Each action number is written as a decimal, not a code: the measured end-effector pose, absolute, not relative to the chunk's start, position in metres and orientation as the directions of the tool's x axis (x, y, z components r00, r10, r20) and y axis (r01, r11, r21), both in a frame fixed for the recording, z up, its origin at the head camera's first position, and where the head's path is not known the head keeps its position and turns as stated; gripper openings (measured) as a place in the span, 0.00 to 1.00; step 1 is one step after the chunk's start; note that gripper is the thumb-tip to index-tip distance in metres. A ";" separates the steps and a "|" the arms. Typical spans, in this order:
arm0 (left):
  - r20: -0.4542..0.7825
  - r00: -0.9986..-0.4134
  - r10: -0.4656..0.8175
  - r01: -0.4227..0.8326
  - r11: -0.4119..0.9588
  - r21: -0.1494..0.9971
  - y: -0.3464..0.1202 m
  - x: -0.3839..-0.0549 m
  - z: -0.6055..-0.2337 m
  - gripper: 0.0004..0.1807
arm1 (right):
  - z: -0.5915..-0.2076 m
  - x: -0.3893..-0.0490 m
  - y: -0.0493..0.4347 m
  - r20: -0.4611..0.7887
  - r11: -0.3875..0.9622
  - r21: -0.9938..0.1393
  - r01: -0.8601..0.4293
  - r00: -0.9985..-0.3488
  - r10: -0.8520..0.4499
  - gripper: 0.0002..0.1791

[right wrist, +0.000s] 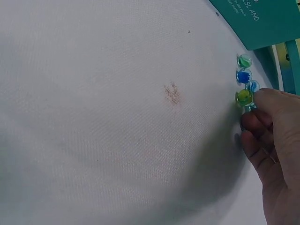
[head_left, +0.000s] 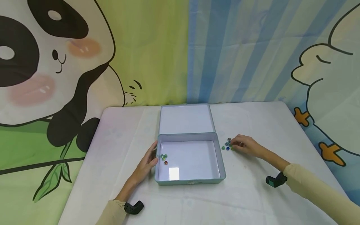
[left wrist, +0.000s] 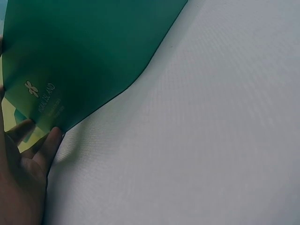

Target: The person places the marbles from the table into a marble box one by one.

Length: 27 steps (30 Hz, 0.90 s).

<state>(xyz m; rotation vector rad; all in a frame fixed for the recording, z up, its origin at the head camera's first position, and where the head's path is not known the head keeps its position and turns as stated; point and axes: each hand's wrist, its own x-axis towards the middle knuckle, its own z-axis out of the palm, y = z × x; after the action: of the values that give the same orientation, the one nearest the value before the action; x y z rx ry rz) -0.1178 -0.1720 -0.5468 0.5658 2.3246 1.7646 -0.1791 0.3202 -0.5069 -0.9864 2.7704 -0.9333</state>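
1. A white cloth (head_left: 197, 206) covers a table before a backdrop (head_left: 157, 47) with a cartoon panda and blue stripes.
2. An open box (head_left: 189, 182) sits mid-table, three green marbles (head_left: 165, 156) and a red marble (head_left: 166, 162) inside, toward its left wall.
3. The left hand (head_left: 146, 164), fingers loosely extended, touches the box's left side.
4. The right hand (head_left: 248, 146) bends narrowed fingers beside loose marbles (head_left: 227, 148) right of the box; whether it holds one cannot be told.

Green metal box (head_left: 190, 182), lid (head_left: 187, 119) open; inside left, green marbles (head_left: 163, 159), 1 red marble (head_left: 166, 162); outside right, loose marbles (head_left: 227, 148) grouped.
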 end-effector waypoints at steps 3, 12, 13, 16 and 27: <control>0.099 -0.912 0.399 0.201 0.223 0.954 -0.172 -0.118 -0.547 0.36 | -0.506 -0.179 0.317 0.153 0.607 -0.554 -0.570 -0.786 -0.599 0.10; 0.110 -0.908 0.405 0.211 0.214 0.954 -0.172 -0.119 -0.547 0.37 | -0.499 -0.179 0.302 0.016 0.700 -0.559 -0.444 -0.850 -0.527 0.08; 0.108 -0.908 0.405 0.210 0.216 0.954 -0.172 -0.119 -0.547 0.36 | -0.499 -0.179 0.300 0.003 0.712 -0.554 -0.432 -0.856 -0.517 0.08; 0.102 -0.910 0.402 0.204 0.221 0.954 -0.172 -0.118 -0.546 0.36 | -0.497 -0.180 0.296 -0.004 0.727 -0.539 -0.424 -0.862 -0.506 0.07; 0.097 -0.909 0.405 0.203 0.228 0.952 -0.172 -0.117 -0.543 0.37 | -0.500 -0.182 0.291 -0.018 0.762 -0.509 -0.400 -0.880 -0.474 0.07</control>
<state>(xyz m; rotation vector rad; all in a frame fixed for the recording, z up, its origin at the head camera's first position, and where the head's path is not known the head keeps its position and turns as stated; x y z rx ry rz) -0.1175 -0.1716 -0.5433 0.5814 2.3222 1.7584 -0.1817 0.2907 -0.4998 -0.7010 2.8104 -0.7626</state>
